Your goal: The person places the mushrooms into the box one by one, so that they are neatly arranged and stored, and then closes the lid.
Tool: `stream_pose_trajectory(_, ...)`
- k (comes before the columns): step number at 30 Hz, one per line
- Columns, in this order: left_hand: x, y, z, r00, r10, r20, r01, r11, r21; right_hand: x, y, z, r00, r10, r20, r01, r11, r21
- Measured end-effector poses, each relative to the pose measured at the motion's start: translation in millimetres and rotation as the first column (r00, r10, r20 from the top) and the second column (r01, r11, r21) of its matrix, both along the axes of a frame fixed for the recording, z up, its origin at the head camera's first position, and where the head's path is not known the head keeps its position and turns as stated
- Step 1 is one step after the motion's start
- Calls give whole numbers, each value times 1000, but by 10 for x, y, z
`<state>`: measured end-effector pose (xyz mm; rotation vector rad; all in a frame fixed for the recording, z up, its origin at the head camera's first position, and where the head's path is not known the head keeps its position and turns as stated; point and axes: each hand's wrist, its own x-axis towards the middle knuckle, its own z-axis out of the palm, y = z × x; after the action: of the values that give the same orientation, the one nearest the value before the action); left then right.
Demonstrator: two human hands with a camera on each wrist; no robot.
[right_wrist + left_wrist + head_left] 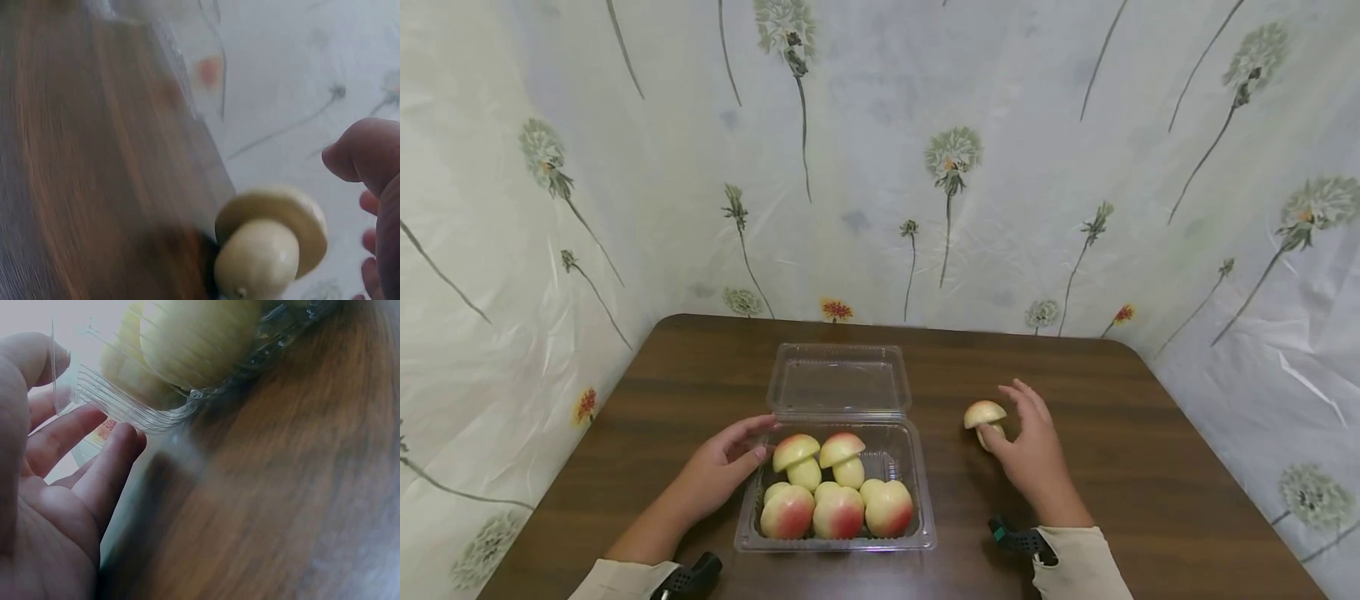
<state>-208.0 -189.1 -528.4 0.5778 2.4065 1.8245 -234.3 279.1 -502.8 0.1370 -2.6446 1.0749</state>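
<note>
A clear plastic clamshell box (925, 533) lies with its lid (838, 379) folded back. My left hand (718, 467) grips its left rim near the hinge, thumb at the rim and fingertips (128, 434) under the flange against the ribbed wall. Inside lie several toy mushrooms with pale yellow stems and red-tinged caps. Two lie in the back row, one of them a mushroom (842, 458); the front row turns its caps toward me. Right of the box, another toy mushroom (272, 234) is on the table. My right hand (1033, 458) is beside it, thumb and fingers apart around it.
The brown wood-grain table (1150, 467) has rounded far corners. Behind and along both sides hangs a pale curtain (865, 167) printed with dandelions. A dark strap (688, 579) sits on my left wrist and another (1022, 542) on my right.
</note>
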Motion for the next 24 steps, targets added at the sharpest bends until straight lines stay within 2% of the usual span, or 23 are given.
stream_pose_trajectory(4, 2, -6, 3, 1000, 3, -7, -3, 1000, 3, -25, 115, -32, 996, -7, 89, 6, 1000, 9)
stream_pose_trajectory(13, -2, -5, -15, 1000, 17, -10, -17, 1000, -17, -66, 256, -158, 977, 89, 194, -89, 996, -9)
stream_pose_trajectory(19, 4, -2, -14, 1000, 18, 0, -18, 1000, -19, -106, 291, -264, 968, 161, 193, -152, 987, -58)
stream_pose_trajectory(24, 1, -8, -5, 1000, 24, -2, -24, 999, -29, -116, 275, -310, 964, 181, 194, -182, 983, -14)
